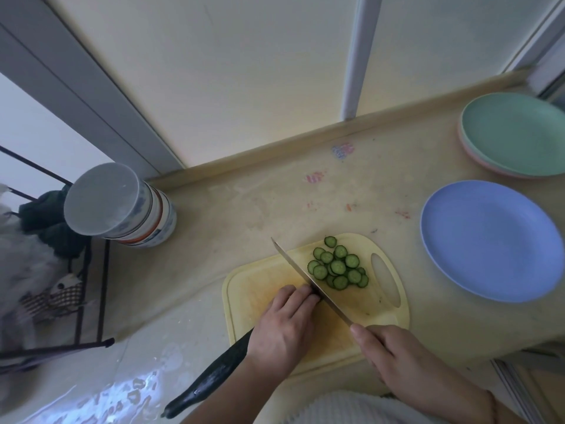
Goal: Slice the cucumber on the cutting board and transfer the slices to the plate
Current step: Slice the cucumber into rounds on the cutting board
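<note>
Presently the worktop [275,209] carries a yellow cutting board [253,289] at the near edge, with a blue plate [489,240] to its right, bare of slices, and a green plate [516,133] beyond. The cucumber [211,377] lies aslant, its long uncut end overhanging the board's near-left side. The left hand [284,325] holds it down, fingers [293,296] curled over it close behind the blade; the right hand [397,353] grips the handle of the knife [305,276], fingers wrapped round it. Cut slices [337,266] lie heaped at the board's far right. Recommended: keep fingertips tucked back, blade upright, and feed the cucumber forward evenly for uniform slices.
</note>
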The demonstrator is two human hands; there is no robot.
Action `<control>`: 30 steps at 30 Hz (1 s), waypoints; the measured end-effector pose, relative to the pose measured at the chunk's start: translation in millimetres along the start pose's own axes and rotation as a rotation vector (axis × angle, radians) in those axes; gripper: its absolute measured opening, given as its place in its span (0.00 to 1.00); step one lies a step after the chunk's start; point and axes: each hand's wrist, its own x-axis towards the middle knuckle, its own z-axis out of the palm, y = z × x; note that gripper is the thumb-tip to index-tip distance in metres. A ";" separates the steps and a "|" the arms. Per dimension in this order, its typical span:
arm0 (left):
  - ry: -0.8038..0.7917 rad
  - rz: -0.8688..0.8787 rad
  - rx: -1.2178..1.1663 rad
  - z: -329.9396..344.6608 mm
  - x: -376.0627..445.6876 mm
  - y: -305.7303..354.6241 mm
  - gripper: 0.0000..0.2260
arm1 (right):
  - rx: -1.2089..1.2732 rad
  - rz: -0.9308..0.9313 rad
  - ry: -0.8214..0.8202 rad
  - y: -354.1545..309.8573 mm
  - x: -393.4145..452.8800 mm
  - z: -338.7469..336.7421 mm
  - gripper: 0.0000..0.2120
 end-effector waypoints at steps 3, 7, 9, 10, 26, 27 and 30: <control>-0.005 0.004 0.003 -1.0 0.4 0.7 0.15 | -0.033 0.009 0.010 2.8 9.5 4.0 0.26; -0.026 -0.004 0.010 -0.1 -1.4 -0.1 0.15 | -0.052 0.004 0.016 8.5 24.6 9.1 0.27; -0.024 -0.008 0.009 -0.1 -1.7 -0.4 0.15 | -0.013 0.010 0.020 10.5 27.4 6.9 0.28; -0.018 -0.009 0.008 -0.2 -1.7 -0.3 0.15 | 0.007 0.016 0.020 11.3 27.5 5.4 0.29; 0.016 -0.017 -0.053 -1.1 1.1 -0.5 0.14 | 0.015 -0.010 -0.024 -1.3 5.4 -2.5 0.28; 0.017 -0.017 -0.054 -1.1 1.1 -0.8 0.14 | 0.012 -0.010 -0.027 -1.4 5.2 -2.3 0.28; 0.007 -0.013 -0.049 -1.3 1.2 -1.8 0.14 | 0.017 -0.004 -0.033 -0.7 6.5 -1.6 0.28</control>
